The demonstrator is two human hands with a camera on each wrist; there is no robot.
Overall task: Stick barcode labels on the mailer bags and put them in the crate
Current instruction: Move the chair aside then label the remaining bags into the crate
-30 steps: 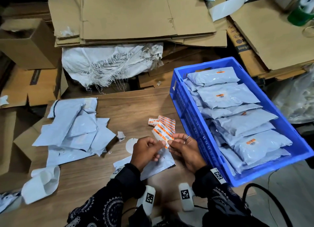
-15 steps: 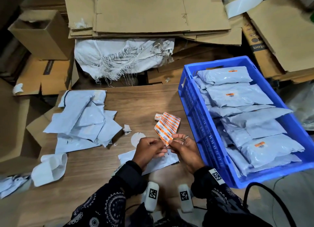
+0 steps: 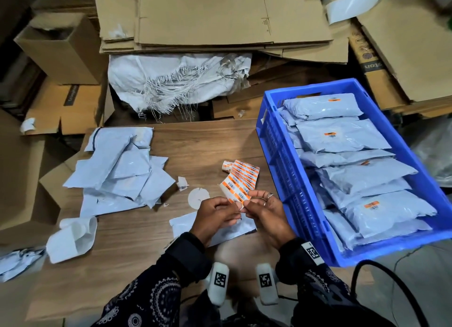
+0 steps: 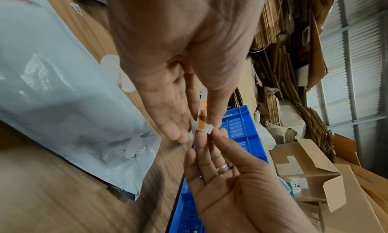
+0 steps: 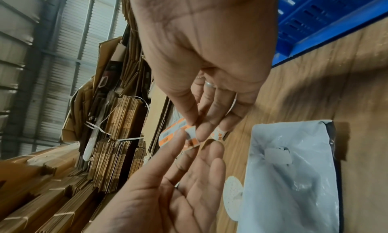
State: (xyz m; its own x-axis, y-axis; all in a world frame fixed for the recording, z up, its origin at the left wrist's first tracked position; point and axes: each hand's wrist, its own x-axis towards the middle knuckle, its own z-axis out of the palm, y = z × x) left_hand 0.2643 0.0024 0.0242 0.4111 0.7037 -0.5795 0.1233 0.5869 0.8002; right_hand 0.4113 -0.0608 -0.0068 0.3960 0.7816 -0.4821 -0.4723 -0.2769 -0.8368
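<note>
An orange-and-white barcode label strip (image 3: 241, 185) hangs in the air between both hands, its far end trailing on the wooden table (image 3: 200, 145). My left hand (image 3: 233, 208) pinches the strip's near end. Facing it, my right hand (image 3: 247, 201), with a ring on it, pinches the corner of a label (image 4: 203, 120) there. Under the hands lies a flat grey mailer bag (image 3: 186, 225), also large in the wrist views (image 4: 63, 112) (image 5: 293, 178). On the right stands the blue crate (image 3: 288, 180), holding several labelled grey bags (image 3: 342, 138).
A loose pile of grey mailers (image 3: 122, 170) lies at table left, with curled white backing paper (image 3: 73, 238) nearer me. A white paper disc (image 3: 198, 198) and scraps lie by the hands. Flattened cardboard (image 3: 208, 16), a white woven sack (image 3: 176, 79) and open boxes surround the table.
Both hands have stayed at the near end of the label strip, above the mailer bag. The strip has sunk a little towards them. My head has shifted, so the view moved slightly.
</note>
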